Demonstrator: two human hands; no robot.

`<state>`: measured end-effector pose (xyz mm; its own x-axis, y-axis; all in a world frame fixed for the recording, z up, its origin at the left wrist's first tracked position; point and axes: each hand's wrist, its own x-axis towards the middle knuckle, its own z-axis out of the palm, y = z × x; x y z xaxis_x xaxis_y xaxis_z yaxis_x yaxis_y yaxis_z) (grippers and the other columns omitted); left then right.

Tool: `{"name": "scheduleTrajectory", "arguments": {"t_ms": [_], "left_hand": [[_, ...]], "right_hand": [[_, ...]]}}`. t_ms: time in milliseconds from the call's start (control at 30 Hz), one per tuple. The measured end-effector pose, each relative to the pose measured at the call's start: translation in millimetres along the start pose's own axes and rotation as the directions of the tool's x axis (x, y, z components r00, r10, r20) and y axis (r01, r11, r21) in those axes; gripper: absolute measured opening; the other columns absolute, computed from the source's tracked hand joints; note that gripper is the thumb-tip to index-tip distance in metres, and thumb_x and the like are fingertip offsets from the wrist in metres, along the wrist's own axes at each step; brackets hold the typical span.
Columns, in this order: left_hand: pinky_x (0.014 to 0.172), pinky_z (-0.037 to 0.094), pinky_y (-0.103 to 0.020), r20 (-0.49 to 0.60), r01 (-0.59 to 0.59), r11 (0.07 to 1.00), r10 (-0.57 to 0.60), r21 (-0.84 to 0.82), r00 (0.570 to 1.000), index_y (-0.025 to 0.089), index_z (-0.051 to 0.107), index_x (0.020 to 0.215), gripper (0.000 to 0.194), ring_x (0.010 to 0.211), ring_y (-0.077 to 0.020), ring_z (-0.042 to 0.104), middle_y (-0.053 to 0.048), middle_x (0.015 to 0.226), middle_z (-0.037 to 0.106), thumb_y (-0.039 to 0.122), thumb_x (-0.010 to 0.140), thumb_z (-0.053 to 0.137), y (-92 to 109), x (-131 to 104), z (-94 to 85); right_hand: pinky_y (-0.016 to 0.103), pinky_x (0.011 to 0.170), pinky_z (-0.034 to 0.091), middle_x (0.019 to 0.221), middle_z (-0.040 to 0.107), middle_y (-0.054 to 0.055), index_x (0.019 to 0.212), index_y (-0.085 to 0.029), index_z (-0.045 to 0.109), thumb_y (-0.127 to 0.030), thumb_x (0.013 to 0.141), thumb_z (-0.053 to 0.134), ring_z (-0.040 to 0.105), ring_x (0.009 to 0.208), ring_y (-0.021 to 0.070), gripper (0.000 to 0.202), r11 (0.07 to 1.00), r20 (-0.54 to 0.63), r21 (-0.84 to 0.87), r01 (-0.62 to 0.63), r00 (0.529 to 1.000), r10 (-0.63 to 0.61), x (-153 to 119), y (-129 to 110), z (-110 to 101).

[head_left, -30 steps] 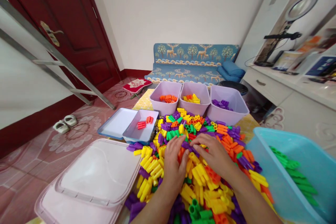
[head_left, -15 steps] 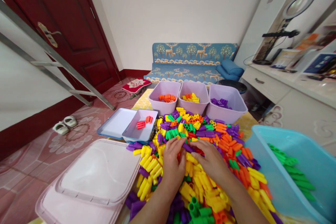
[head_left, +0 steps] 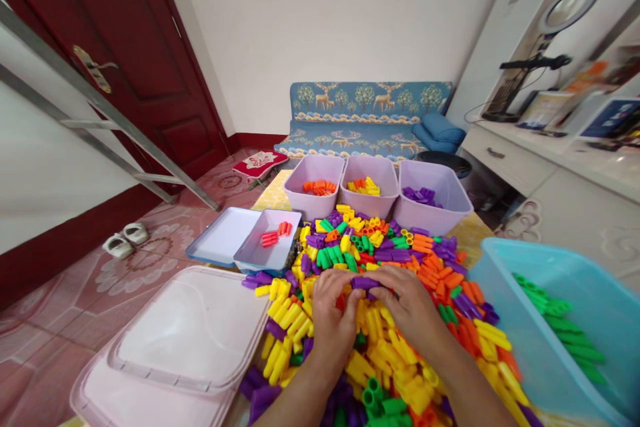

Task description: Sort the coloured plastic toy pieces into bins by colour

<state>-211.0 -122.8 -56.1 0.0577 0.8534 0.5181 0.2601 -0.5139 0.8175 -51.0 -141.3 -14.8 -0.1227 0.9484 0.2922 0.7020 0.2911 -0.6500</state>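
Over the middle of a heap of coloured plastic tube pieces (head_left: 385,347), both hands meet at a purple tube piece (head_left: 365,283). My left hand (head_left: 333,310) grips its left end with fingers curled. A bit of a red piece (head_left: 341,302) shows between that thumb and fingers; whether it is held, I cannot tell. The fingers and thumb of my right hand (head_left: 403,303) close on the purple piece's right end. Yellow pieces lie right below the hands, with green and purple ones farther up the heap. My fingers hide parts of the purple piece.
Three lilac bins stand behind the heap, holding orange pieces (head_left: 320,188), yellow and orange pieces (head_left: 363,185), and purple pieces (head_left: 421,197). A blue tub (head_left: 487,293) with green pieces is at right. Left are an open box (head_left: 250,257) with red pieces and stacked lids (head_left: 190,327).
My right hand has moved in toward my left hand, and its fingers have closed. The purple tube piece now sits raised between the fingertips of both hands.
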Motion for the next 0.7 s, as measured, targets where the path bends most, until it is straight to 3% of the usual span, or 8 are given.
{"name": "scheduleTrajectory", "arguments": {"t_ms": [100,200,300,333,400,467,533,700], "left_hand": [[0.088,0.048,-0.037,-0.125,0.134,0.990,-0.140,-0.051,0.982,0.018,0.068,0.095,0.017,0.095,-0.0214,0.062,-0.006,0.095,0.069,0.029,0.086,0.058,0.1,2.5,-4.0],[0.092,0.047,-0.037,-0.228,0.199,0.977,-0.213,-0.082,0.950,0.018,0.068,0.097,0.021,0.101,-0.0222,0.061,-0.006,0.099,0.069,0.032,0.086,0.058,2.5,8.3,-10.0],[0.094,0.047,-0.037,-0.185,0.203,0.976,-0.215,-0.083,0.959,0.018,0.069,0.097,0.023,0.102,-0.0226,0.061,-0.006,0.099,0.069,0.034,0.086,0.058,9.2,15.1,-13.5],[0.095,0.046,-0.038,-0.150,0.201,0.977,-0.209,-0.065,0.966,0.019,0.069,0.101,0.024,0.103,-0.0227,0.061,-0.006,0.101,0.069,0.034,0.086,0.057,11.2,17.5,-14.2],[0.102,0.041,-0.041,-0.084,0.162,0.987,-0.159,0.023,0.984,0.020,0.061,0.119,0.034,0.115,-0.0241,0.055,-0.009,0.117,0.063,0.030,0.087,0.056,13.1,22.4,-15.4],[0.109,0.032,-0.046,-0.032,0.093,0.981,-0.089,0.173,0.996,0.022,0.042,0.139,0.056,0.133,-0.0271,0.038,-0.012,0.140,0.045,0.024,0.085,0.056,10.9,27.1,-16.9],[0.111,0.026,-0.051,0.024,0.037,0.941,-0.048,0.337,0.999,0.022,0.030,0.145,0.069,0.140,-0.0300,0.025,-0.014,0.150,0.029,0.017,0.082,0.055,5.6,31.5,-18.0],[0.102,0.037,-0.053,0.227,-0.005,0.815,-0.155,0.580,0.962,0.016,0.053,0.130,0.050,0.122,-0.0343,0.047,-0.019,0.132,0.049,0.019,0.080,0.053,-6.3,44.9,-14.7]], "right_hand": [[0.037,0.087,0.046,0.098,0.069,0.005,0.096,-0.027,0.071,-0.029,0.088,0.054,0.061,0.096,0.0232,0.019,0.996,-0.138,0.066,-0.060,0.988,0.069,-6.2,6.3,-12.6],[0.038,0.092,0.047,0.104,0.069,0.005,0.100,-0.027,0.070,-0.036,0.087,0.056,0.062,0.100,0.0231,0.021,0.967,-0.338,0.210,-0.146,0.917,0.212,-12.5,8.3,-23.3],[0.040,0.092,0.048,0.104,0.069,0.005,0.104,-0.026,0.069,-0.040,0.084,0.059,0.063,0.097,0.0231,0.026,0.934,-0.485,0.319,-0.162,0.818,0.308,-12.9,2.7,-25.2],[0.040,0.092,0.048,0.105,0.069,0.005,0.106,-0.026,0.068,-0.040,0.084,0.059,0.063,0.098,0.0231,0.027,0.934,-0.497,0.324,-0.151,0.813,0.304,-11.0,1.4,-24.2],[0.041,0.095,0.047,0.110,0.068,0.006,0.110,-0.026,0.067,-0.039,0.086,0.056,0.062,0.103,0.0235,0.029,0.959,-0.429,0.264,-0.103,0.878,0.213,-4.5,4.2,-22.2],[0.042,0.100,0.043,0.118,0.065,0.006,0.110,-0.026,0.068,-0.035,0.089,0.051,0.059,0.111,0.0237,0.029,0.991,-0.293,0.116,-0.062,0.951,0.094,4.7,17.0,-22.3],[0.044,0.102,0.041,0.122,0.063,0.009,0.109,-0.023,0.069,-0.029,0.090,0.047,0.056,0.114,0.0247,0.030,0.990,-0.199,-0.095,-0.106,0.976,0.086,15.0,37.6,-25.0],[0.048,0.099,0.041,0.117,0.065,0.018,0.118,-0.012,0.064,-0.024,0.082,0.055,0.056,0.114,0.0319,0.039,0.850,-0.117,-0.430,-0.303,0.953,0.281,34.6,80.0,-26.5]]}}
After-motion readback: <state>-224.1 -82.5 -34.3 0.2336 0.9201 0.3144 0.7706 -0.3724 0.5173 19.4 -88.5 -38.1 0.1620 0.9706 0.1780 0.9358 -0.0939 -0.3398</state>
